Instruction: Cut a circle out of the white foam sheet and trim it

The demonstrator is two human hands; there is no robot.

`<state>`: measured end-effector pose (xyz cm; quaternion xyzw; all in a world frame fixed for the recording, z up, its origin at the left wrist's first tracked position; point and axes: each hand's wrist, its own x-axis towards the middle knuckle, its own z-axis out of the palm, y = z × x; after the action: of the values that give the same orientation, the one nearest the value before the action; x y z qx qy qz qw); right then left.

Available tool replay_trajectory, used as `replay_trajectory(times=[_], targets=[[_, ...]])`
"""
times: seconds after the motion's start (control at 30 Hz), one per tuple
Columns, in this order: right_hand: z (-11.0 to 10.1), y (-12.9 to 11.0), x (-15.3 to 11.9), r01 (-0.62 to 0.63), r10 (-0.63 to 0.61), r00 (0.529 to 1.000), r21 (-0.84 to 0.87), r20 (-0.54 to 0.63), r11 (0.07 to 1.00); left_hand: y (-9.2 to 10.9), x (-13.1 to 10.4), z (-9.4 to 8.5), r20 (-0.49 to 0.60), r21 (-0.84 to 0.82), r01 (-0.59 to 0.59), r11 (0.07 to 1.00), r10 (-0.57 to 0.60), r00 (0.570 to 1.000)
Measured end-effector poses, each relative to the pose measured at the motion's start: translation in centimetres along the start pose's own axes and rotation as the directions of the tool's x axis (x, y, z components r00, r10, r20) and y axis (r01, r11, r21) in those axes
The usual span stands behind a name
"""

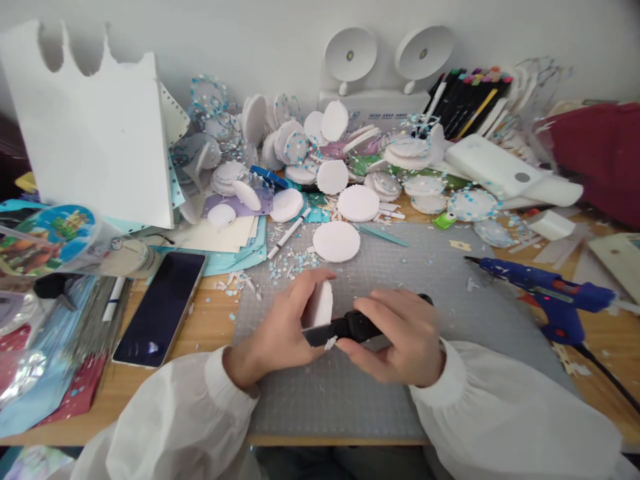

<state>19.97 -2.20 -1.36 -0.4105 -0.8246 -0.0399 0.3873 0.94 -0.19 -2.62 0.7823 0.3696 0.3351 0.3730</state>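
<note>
My left hand (287, 327) is closed round a white foam disc (320, 307) held upright on its edge, so only part of it shows. A black utility knife (357, 325) is gripped in my right hand (397, 333), its dark blade crossing the lower edge of the disc by my left fingers. A small white shaving (330, 343) clings below the blade. Both hands are above the grey cutting mat (325, 407). Just beyond them another white foam disc (336, 241) lies flat, with white and blue scraps (290, 267) scattered to its left.
A blue hot glue gun (555, 287) lies on the right, its cord trailing to the edge. On the left are a phone (160, 310) and a patterned cup (55, 237). Piled foam discs (290, 143), a marker (289, 233) and a two-headed lamp (385, 100) stand behind.
</note>
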Motion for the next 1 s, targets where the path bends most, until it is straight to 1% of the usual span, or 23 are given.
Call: replay_trajectory(times=[0.13,0.5,0.77,1.0], targets=[[0.01,-0.03,-0.03,-0.007,0.007,1.0,-0.002,0.008,1.0,0.09,0.04,0.06,-0.02,-0.015,0.038,0.999,-0.038,0.999],[-0.1,0.22,-0.01,0.019,-0.02,1.0,-0.046,-0.023,0.999,0.3,-0.23,0.29,-0.098,0.001,0.042,0.999,-0.041,0.994],[-0.08,-0.16,-0.01,0.017,-0.018,1.0,-0.021,-0.005,1.0,-0.17,-0.43,0.41,-0.048,-0.007,-0.03,1.0,0.029,0.998],[-0.02,0.5,-0.25,-0.005,0.005,1.0,-0.01,-0.012,1.0,0.51,-0.05,0.11,-0.093,0.046,0.033,0.998,-0.029,0.995]])
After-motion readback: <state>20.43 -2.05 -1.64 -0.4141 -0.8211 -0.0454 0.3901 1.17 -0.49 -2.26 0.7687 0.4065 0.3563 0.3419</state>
